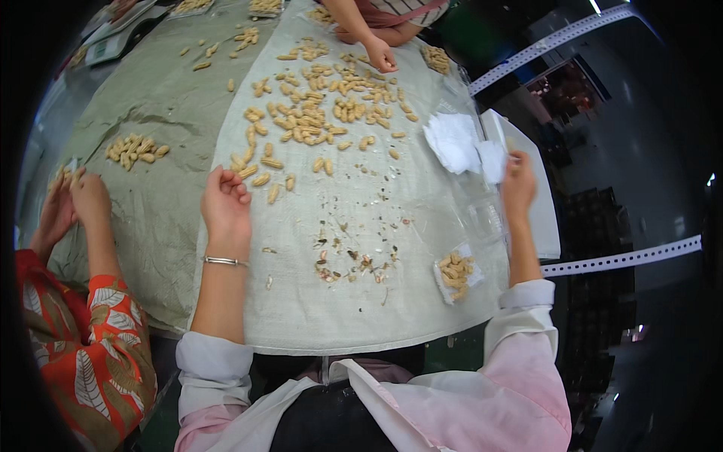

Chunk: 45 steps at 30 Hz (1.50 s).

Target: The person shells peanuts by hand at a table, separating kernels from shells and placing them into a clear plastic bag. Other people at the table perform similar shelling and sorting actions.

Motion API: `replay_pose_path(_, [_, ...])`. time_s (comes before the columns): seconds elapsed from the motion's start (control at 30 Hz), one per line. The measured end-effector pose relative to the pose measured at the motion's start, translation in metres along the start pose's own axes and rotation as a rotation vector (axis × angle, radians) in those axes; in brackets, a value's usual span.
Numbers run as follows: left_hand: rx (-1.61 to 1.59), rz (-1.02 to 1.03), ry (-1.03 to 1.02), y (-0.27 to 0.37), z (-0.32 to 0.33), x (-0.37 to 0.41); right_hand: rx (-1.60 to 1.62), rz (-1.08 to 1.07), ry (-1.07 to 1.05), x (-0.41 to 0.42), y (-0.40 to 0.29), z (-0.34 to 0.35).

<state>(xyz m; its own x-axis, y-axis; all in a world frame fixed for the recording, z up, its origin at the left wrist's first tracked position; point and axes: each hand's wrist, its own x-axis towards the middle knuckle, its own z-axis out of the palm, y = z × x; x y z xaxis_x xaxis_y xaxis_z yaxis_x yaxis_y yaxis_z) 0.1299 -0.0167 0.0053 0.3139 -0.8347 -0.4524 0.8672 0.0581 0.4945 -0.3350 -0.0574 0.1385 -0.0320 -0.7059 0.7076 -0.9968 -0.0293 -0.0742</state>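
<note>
Many unshelled peanuts (305, 121) lie spread on a pale woven cloth before me. My left hand (226, 195), with a metal bangle at its wrist, is over the cloth's left part beside a few peanuts, fingers curled; whether it holds anything is hidden. Blurred, my right hand (517, 178) is at the right edge of the cloth, by a stack of white pads (454, 141) and a white box; something small and pale shows at its fingertips, too unclear to name. Nearer me on the right, a clear tray (456, 274) lined with white holds peanuts.
Shell bits and debris (356, 260) are scattered mid-cloth. At left, a co-worker's hands (73, 198) are near a peanut pile (135, 151). Another co-worker's hand (381, 55) reaches in at the far side. Clear plastic packaging (483, 217) lies at right, near a white box (536, 198).
</note>
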Motion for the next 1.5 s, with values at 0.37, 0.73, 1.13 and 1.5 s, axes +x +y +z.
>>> replay_pose_path(0.37, [0.034,-0.024,-0.014,-0.009,-0.002,0.008,0.133,0.163,-0.289,0.021,0.194,-0.035])
replay_pose_path(0.73, [0.039,0.03,0.078,0.001,0.0,0.004,0.773,-0.441,-0.773,-0.074,-0.255,0.08])
replay_pose_path(1.13, [-0.006,0.031,0.079,0.01,0.004,-0.009,0.84,-0.323,-0.946,-0.08,-0.285,0.089])
replay_pose_path(1.5, [-0.028,0.02,0.095,0.006,0.004,-0.002,0.589,-0.646,-0.613,-0.072,-0.265,0.072])
